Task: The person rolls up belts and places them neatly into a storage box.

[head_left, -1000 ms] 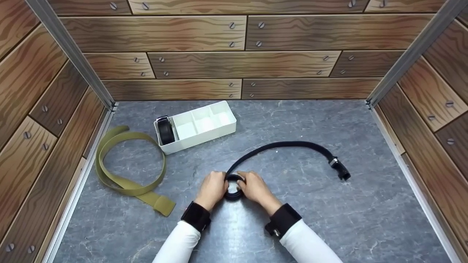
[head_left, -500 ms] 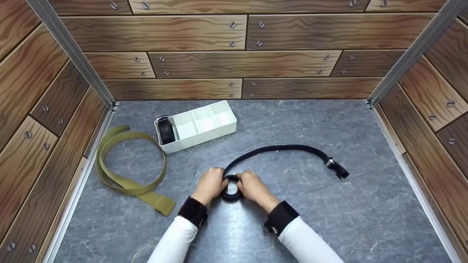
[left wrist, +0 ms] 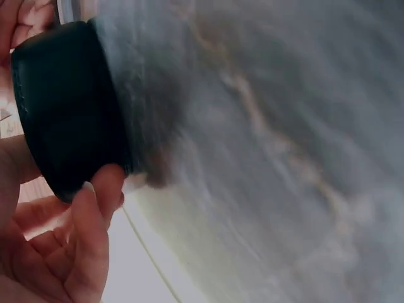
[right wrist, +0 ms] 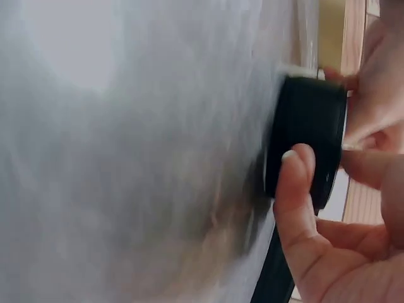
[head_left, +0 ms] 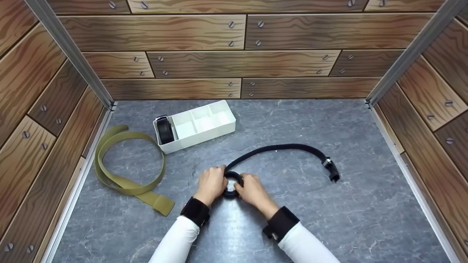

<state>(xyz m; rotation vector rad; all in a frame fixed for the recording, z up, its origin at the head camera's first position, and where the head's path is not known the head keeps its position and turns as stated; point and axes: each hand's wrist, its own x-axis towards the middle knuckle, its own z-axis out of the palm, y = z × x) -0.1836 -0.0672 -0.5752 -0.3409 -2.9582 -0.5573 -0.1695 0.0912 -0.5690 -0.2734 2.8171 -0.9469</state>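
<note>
A black belt (head_left: 278, 147) is partly wound into a coil (head_left: 230, 195) standing on edge-width on the grey surface, between both hands. Its unwound length arcs away to the right and ends at a buckle (head_left: 332, 171). My left hand (head_left: 212, 183) grips the coil's left side, where the loose strap meets it. On the right side, my right hand (head_left: 254, 190) pinches the coil, its thumb inside the ring. Close up in the left wrist view, fingers (left wrist: 101, 202) touch the lower edge of the coil (left wrist: 69, 107). The right wrist view has a fingertip pressed against the coil (right wrist: 309, 126).
Behind the hands stands a white divided box (head_left: 201, 139), with a rolled black belt (head_left: 165, 132) in its leftmost compartment. An olive webbing belt (head_left: 163, 205) lies loosely looped at the left. Wood-patterned walls (head_left: 197, 65) enclose the surface at the back and sides.
The buckle end has slid a little left and its tip has swung to point downward. Both hands have shifted slightly and keep hold of the coil; the right thumb now sits lower.
</note>
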